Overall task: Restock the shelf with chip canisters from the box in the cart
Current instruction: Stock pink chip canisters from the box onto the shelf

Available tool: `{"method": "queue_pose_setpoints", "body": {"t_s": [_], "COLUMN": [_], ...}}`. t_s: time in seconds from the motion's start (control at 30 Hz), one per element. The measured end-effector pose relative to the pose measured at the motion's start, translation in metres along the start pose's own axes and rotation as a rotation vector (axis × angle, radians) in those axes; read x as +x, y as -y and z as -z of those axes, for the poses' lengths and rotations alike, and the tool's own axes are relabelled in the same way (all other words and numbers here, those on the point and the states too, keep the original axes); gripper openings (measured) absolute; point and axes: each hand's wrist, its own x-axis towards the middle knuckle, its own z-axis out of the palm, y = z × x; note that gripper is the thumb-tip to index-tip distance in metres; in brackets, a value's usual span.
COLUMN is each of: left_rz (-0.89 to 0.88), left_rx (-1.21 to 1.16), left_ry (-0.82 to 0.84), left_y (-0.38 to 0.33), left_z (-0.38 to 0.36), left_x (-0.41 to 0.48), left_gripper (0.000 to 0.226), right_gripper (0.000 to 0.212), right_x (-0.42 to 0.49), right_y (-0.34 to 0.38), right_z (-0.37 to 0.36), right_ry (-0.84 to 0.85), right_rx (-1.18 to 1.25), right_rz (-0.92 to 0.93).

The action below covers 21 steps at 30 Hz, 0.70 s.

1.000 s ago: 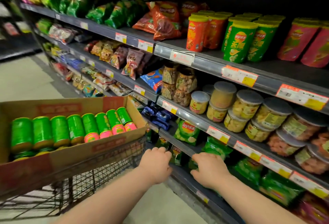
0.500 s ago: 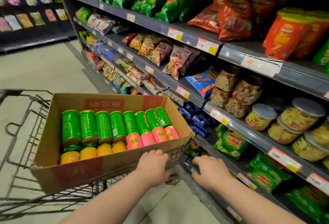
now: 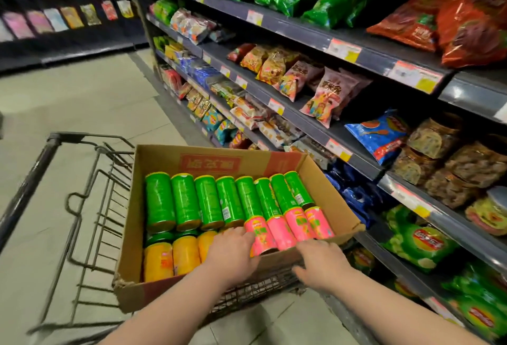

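Box of cardboard sits in wire cart, lower centre of frame, top open. Inside, chip canisters lie on their sides: a row of green canisters across the far half, pink canisters at the near right end-to-end w/ the green ones, and yellow canisters at near left, a layer lower.

Left hand is over the box's near edge, centre-bottom, back of hand up, fingers bent down onto the canisters btw the yellow and pink ones, touching the leftmost pink one. Can't tell if it grips anything, since the fingertips are hidden. Right hand is just right of it at the box's near wall, by the right corner, back of hand up, thumb out to the left. Fingers are hidden too, so can't tell if they're closed on the wall or just resting.

Shelf unit fills the right side and top of frame, just beside the cart, w/ price tags along the edges. It carries snack bags, a blue chip bag, clear jars and green chip bags at lower right. Floor is pale, at left. Another rack of packets stands at upper left, well apart.
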Motion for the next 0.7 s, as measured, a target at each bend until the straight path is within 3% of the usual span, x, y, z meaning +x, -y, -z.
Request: {"method": "queue_pose_setpoints", "body": {"t_s": [0.3,0.7], "left_rz": [0.131,0.279], "left_rx": [-0.073,-0.157], "left_ry": [0.067,0.285], "left_y": [0.029,0.039], "left_z": [-0.003,-0.021], "left_x": [0.013,0.071], "left_gripper": [0.045,0.049], "right_gripper": [0.043,0.038], "right_x": [0.061,0.152], "right_y": [-0.004,-0.038], "right_z": [0.009,0.0], "right_ry": [0.033,0.257], "right_rx": [-0.013,-0.014], "right_rz": [0.036,0.073]}}
